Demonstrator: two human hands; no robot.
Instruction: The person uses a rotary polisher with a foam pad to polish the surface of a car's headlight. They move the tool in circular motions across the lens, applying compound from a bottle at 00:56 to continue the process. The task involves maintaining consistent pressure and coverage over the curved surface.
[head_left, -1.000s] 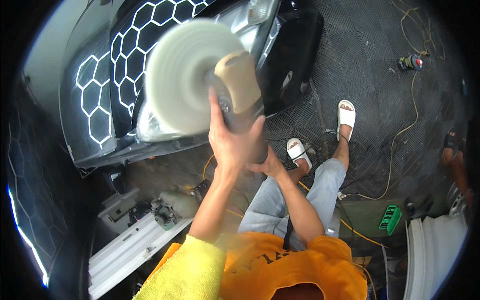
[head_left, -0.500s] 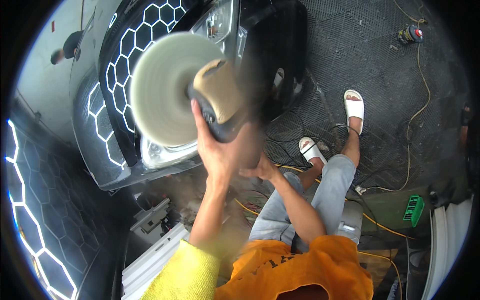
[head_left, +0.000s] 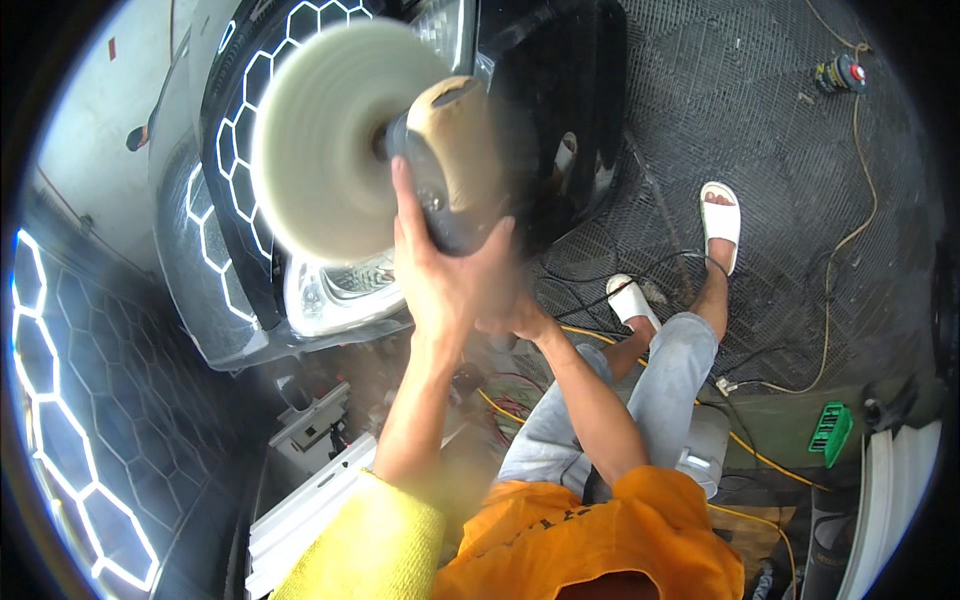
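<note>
The left hand (head_left: 445,270) grips the grey body of a polisher (head_left: 440,190), with one finger laid along one side of it and the thumb on the other. The right hand (head_left: 520,318) is closed at the rear end of the same tool, lower and nearer to the person, but blur and the left wrist hide most of its fingers. The polisher is in front of the person, and its tan cover (head_left: 455,130) is turned away from the body. At its left side the big round pale pad (head_left: 330,150) looks blurred, as a thing which is spinning. Behind the pad one sees a dark car (head_left: 555,60), with a headlight (head_left: 345,292) partly covered by it; whether the pad touches the car, I cannot tell. A yellow towel (head_left: 375,540) covers the left upper arm, next to the orange shirt (head_left: 610,530). On the dark floor (head_left: 780,190) stand the feet in white sandals (head_left: 735,235), and farther away is a can (head_left: 836,76) with a red top, near a thin cord (head_left: 868,180)
</note>
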